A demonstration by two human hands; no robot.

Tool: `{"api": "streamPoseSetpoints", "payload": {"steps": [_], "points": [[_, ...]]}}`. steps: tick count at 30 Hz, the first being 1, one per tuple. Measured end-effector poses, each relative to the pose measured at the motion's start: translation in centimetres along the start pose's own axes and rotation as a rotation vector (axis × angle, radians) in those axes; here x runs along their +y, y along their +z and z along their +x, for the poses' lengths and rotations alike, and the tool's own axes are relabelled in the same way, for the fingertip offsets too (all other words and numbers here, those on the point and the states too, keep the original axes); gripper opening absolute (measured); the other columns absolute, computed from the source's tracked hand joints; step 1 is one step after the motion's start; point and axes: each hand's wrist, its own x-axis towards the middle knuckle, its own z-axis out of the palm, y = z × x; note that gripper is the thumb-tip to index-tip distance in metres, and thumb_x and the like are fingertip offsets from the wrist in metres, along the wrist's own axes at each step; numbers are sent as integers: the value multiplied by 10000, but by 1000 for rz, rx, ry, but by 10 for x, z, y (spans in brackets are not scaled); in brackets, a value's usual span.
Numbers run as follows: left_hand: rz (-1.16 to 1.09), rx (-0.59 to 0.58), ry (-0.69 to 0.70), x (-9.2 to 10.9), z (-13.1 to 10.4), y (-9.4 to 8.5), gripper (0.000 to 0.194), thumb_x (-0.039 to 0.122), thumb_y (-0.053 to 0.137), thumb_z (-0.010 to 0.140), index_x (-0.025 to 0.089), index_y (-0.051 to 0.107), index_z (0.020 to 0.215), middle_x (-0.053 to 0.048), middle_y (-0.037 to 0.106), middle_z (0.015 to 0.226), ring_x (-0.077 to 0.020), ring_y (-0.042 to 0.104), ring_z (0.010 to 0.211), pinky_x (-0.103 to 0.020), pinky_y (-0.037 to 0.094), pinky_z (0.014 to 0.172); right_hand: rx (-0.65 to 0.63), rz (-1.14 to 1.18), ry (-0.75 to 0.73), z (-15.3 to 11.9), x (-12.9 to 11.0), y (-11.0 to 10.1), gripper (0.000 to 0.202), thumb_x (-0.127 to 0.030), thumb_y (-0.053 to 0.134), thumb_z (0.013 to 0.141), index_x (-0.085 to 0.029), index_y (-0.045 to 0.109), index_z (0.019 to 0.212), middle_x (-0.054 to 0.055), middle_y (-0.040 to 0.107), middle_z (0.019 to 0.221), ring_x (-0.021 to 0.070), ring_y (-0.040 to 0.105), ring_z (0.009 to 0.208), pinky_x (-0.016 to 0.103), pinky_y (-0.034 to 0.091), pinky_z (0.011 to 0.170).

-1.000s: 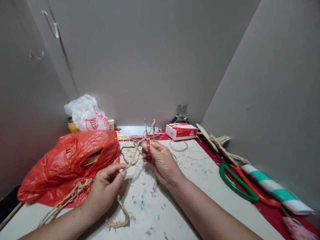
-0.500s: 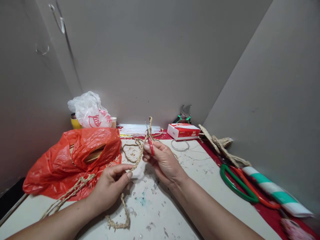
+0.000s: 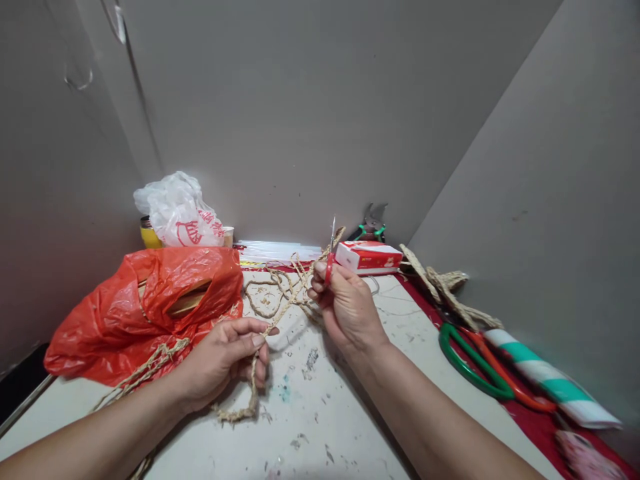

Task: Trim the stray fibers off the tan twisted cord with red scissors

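Observation:
A braided straw rope runs taut between my two hands above the white table. My left hand pinches it near the table's middle, and a loose loop of the rope hangs down onto the table below that hand. My right hand grips the rope's far end together with small red-handled scissors, whose blades point up.
A red plastic bag lies at the left, with a white bag behind it. A red-and-white box and pliers sit at the back wall. Green and red hoops and a striped roll lie at the right.
My right hand has moved right and away with the scissors and rope end, pulling the rope taut. My left hand has shifted slightly right, still pinching the rope.

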Motion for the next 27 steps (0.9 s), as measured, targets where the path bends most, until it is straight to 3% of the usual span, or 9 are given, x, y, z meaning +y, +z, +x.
{"api": "streamPoseSetpoints", "payload": {"steps": [4, 8, 11, 13, 17, 21, 27], "points": [[9, 55, 29, 2, 1, 4, 171, 263, 664, 779, 149, 607, 892, 8, 584, 617, -47, 419, 409, -179, 385, 407, 12, -96, 7, 4, 3, -6, 265, -327, 760, 589, -175, 549, 638, -68, 425, 578, 56, 369, 500, 186, 311, 438], [45, 263, 165, 2, 2, 6, 194, 285, 691, 747, 147, 590, 840, 15, 593, 603, -40, 404, 396, -161, 344, 382, -40, -390, -14, 5, 7, -12, 309, -427, 663, 699, -187, 490, 611, -60, 418, 542, 72, 348, 482, 211, 268, 442], [69, 429, 249, 3, 4, 4, 247, 305, 716, 710, 147, 593, 854, 19, 603, 620, -53, 444, 414, -174, 381, 397, -164, -706, -220, -5, 6, -9, 313, -396, 571, 769, -202, 419, 576, -54, 388, 533, 92, 349, 511, 234, 282, 485], [70, 484, 281, 3, 6, 1, 277, 316, 726, 690, 144, 605, 871, 21, 604, 622, -60, 460, 424, -189, 411, 413, -327, -997, -408, -15, 4, -5, 259, -323, 565, 738, -203, 413, 565, -45, 400, 546, 103, 371, 536, 244, 294, 521], [68, 495, 336, 3, 10, -5, 290, 327, 734, 673, 135, 606, 849, 3, 626, 655, -69, 482, 449, -201, 430, 431, -598, -1555, -585, -27, 5, -1, 136, -325, 569, 703, -190, 548, 699, -7, 553, 666, 129, 446, 605, 267, 288, 588], [48, 492, 326, 3, 10, -6, 279, 326, 727, 681, 141, 608, 854, -14, 652, 703, -69, 495, 470, -200, 437, 448, -627, -1788, -621, -27, 8, -4, 216, -390, 552, 733, -185, 586, 795, 32, 615, 764, 163, 505, 671, 286, 296, 630], [27, 478, 312, 8, 5, 2, 292, 281, 743, 663, 134, 635, 891, -47, 688, 796, -67, 523, 501, -197, 443, 478, -632, -1908, -643, -29, 5, -1, 263, -423, 548, 756, -191, 619, 858, 47, 635, 775, 188, 545, 702, 309, 308, 654]]}}
